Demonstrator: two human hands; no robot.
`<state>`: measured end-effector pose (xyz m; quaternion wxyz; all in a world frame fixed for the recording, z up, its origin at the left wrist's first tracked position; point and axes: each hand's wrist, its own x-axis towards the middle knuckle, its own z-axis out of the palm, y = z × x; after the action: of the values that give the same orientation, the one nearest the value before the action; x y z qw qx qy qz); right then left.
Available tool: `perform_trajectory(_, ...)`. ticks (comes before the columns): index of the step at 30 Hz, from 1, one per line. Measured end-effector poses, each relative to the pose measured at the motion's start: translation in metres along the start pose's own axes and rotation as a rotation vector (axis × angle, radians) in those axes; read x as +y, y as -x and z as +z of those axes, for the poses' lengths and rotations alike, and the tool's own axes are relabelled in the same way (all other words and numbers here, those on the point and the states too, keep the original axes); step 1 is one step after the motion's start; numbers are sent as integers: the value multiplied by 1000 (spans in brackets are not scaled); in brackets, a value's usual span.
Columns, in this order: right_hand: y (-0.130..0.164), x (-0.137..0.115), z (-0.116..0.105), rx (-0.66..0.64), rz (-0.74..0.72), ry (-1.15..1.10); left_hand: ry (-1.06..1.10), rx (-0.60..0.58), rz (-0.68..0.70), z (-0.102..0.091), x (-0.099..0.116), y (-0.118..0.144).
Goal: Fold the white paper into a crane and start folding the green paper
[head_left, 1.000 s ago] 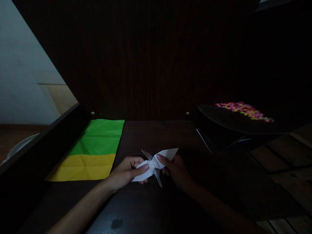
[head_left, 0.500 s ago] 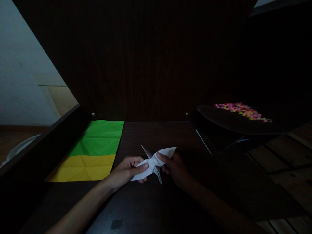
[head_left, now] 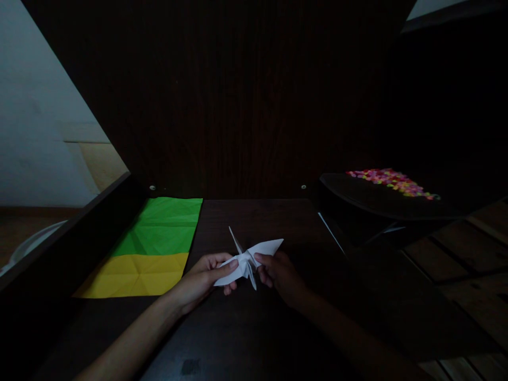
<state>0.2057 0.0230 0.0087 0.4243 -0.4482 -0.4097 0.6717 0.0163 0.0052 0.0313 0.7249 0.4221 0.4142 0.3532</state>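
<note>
Dark wood desk [head_left: 254,328] with a white paper crane [head_left: 250,257] pinched between two hands just above it

Dark brown, the desk runs up to a tall wooden back panel [head_left: 246,95]; on its left side lie a green paper sheet [head_left: 162,225] and, touching its near edge, a yellow paper sheet [head_left: 135,272], both creased. At the right a black tray [head_left: 369,198] carries a scatter of small bright beads [head_left: 392,181]. Near the middle, the left hand [head_left: 200,278] has its grip clamped on the crane's left wing, and the right hand [head_left: 280,272] has its grip clamped on the body just under the right wing. One thin point of the crane stands up, another points down
</note>
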Motion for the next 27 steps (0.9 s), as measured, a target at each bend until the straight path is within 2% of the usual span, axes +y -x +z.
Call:
perform_trajectory(5,0,3,1,-12,67,1,-35,14,-2,0,0,1)
perform_trajectory(16,2,5,0,-1,112,-3,-105,15,-32,1,0,2)
perform_trajectory(27,-2,-1,1,22,79,-38,4,53,-13,-1,0,0)
